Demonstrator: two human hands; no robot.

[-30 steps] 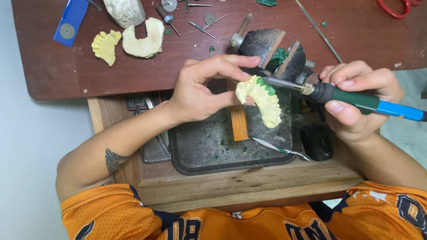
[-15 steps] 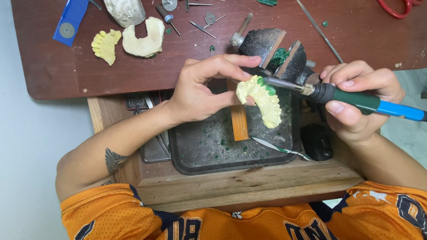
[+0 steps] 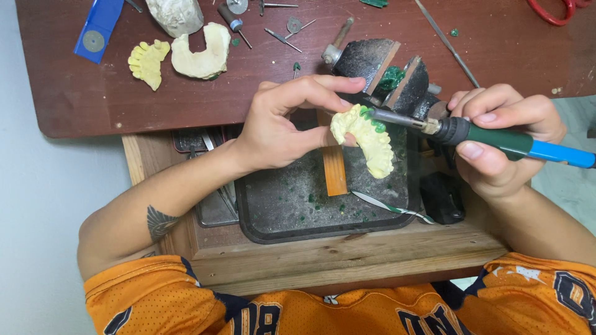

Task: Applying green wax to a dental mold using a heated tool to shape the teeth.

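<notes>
Plaster in my left hand (image 3: 273, 127): a pale yellow dental cast (image 3: 366, 139), pinched at its near end between thumb and forefinger, held up over the dark metal tray (image 3: 279, 211). Green wax sits along the cast's upper edge, right where the metal tip of the heated wax tool (image 3: 496, 139) touches it. My right hand (image 3: 503, 142) has its fingers closed round that tool's green and blue handle, thumb pressed on the underside, the tip pointing left.

Under the cast, an orange strip (image 3: 334, 170) lies on the tray, with green wax crumbs scattered about and a thin striped instrument (image 3: 391, 208) near the tray's front edge. Behind my hands stands a dark block (image 3: 372, 62) smeared with green wax. Further back on the brown worktop (image 3: 93, 93) lie two more casts (image 3: 180, 56), a blue holder (image 3: 99, 28), and several small burs (image 3: 279, 34).
</notes>
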